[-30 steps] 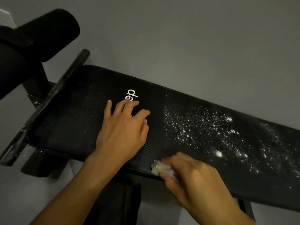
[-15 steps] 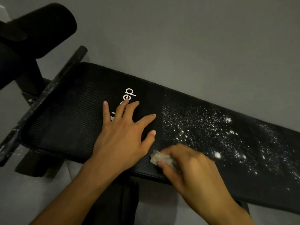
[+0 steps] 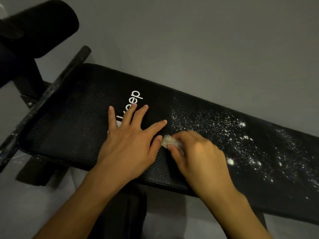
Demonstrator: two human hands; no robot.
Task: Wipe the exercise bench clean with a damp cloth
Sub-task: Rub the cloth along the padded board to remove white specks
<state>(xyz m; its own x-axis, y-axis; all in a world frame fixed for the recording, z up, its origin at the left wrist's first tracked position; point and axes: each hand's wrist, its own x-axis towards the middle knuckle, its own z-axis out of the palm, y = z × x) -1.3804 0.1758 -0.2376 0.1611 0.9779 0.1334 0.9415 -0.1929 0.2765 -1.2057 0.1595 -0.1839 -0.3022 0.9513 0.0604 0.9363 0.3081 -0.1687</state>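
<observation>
Black ribbed padding covers the surface [image 3: 69, 131], which runs diagonally from the left centre of the frame to the lower right edge.

1. Left hand [image 3: 127, 144]: lies palm down on the padding at the centre of the frame. The fingers are straight and spread wide. The fingertips partly cover white lettering [image 3: 136, 97] printed on the padding.
2. Right hand [image 3: 198, 157]: sits just right of the left hand, on the near half of the padding. The fingers are curled round a small, crumpled, pale cloth [image 3: 170, 142] and hold it against the padding.
3. Cloth: only its left end shows, past the right fingertips. It lies just beside the left thumb; contact with the thumb cannot be confirmed.
4. White powder [image 3: 241, 140]: scattered in specks and small clumps over the right part of the padding, from just beyond the right hand to the right edge of the frame. The right knuckles reach the near edge of this patch.

A dark, scuffed bar [image 3: 57, 90] crosses the left end of the padding. A black foam roller [image 3: 39, 26] occupies the upper left of the frame. A dark support [image 3: 120, 213] stands under the padding at lower centre. Grey floor [image 3: 207, 49] fills the upper part of the frame.
</observation>
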